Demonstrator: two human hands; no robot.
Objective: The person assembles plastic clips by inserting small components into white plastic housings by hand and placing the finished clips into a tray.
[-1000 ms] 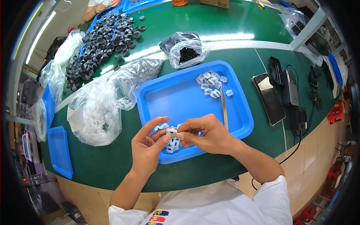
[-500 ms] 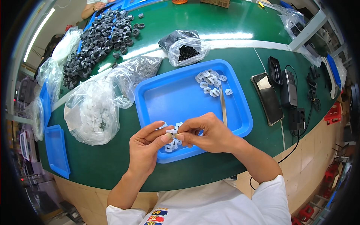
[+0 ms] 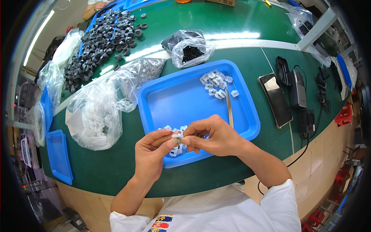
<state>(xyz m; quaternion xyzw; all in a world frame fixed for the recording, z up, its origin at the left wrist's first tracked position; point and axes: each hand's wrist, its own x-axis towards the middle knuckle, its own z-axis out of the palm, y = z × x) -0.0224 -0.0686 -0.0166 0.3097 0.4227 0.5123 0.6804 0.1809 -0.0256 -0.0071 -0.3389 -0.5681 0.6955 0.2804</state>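
Observation:
Between the fingertips of my left hand (image 3: pixel 151 151) and my right hand (image 3: pixel 211 136) is a small white plastic part (image 3: pixel 178 135). Both hands pinch it over the near edge of a blue tray (image 3: pixel 145 112). Several similar white parts (image 3: pixel 174 150) lie in the tray below my fingers, partly hidden by them. Another cluster of white parts (image 3: pixel 215 81) sits at the tray's far right. Beside that cluster a pair of metal tweezers (image 3: pixel 229 108) lies in the tray, its near end behind my right hand.
Left of the tray are a clear bag of white parts (image 3: pixel 94 121) and a small blue tray (image 3: pixel 58 154). Beyond lie a bag of black pieces (image 3: pixel 192 53) and a heap of dark caps (image 3: pixel 96 46). A phone (image 3: pixel 275 99) and a black device (image 3: pixel 296 91) are at right. Another person's hand (image 3: pixel 99 5) shows far left.
Both hands stay together on the white part, with only slight finger movement. The part looks slightly tilted compared with before. The whole view has shifted a little.

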